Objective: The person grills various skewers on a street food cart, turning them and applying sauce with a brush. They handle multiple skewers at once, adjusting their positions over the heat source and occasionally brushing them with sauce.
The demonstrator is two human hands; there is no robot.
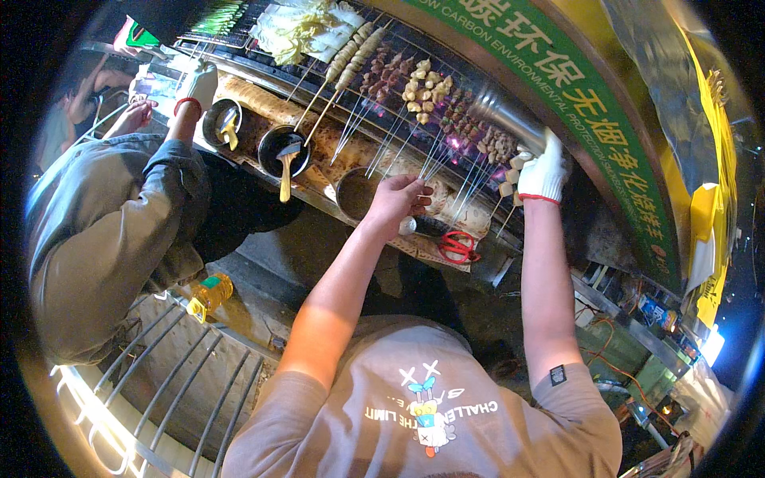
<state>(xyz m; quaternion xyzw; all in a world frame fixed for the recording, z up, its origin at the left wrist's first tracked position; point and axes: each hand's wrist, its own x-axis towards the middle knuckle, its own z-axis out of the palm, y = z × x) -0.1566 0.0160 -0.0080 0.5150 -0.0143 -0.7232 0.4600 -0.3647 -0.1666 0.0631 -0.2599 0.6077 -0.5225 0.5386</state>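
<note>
My left hand (399,202), bare, pinches the ends of several thin metal skewers (431,160) at the near edge of a charcoal grill. In my gloved right hand (545,171) is a shiny metal shaker canister (508,118), tilted over the grill. Beneath and beside it lie skewers of small meat pieces (497,144), pale chunks (425,89) and darker meat (387,73). Pale cubes on sticks (509,177) lie just left of my right glove. Purple-red embers glow under the grate.
A co-worker's gloved hand (198,83) is at the far left. Along the ledge stand two black bowls with brushes (285,156), a round pan (357,192) and red-handled scissors (458,247). Leafy vegetables (302,30) lie on the grill. A green sign (574,83) curves behind. An oil bottle (210,294) lies lower left.
</note>
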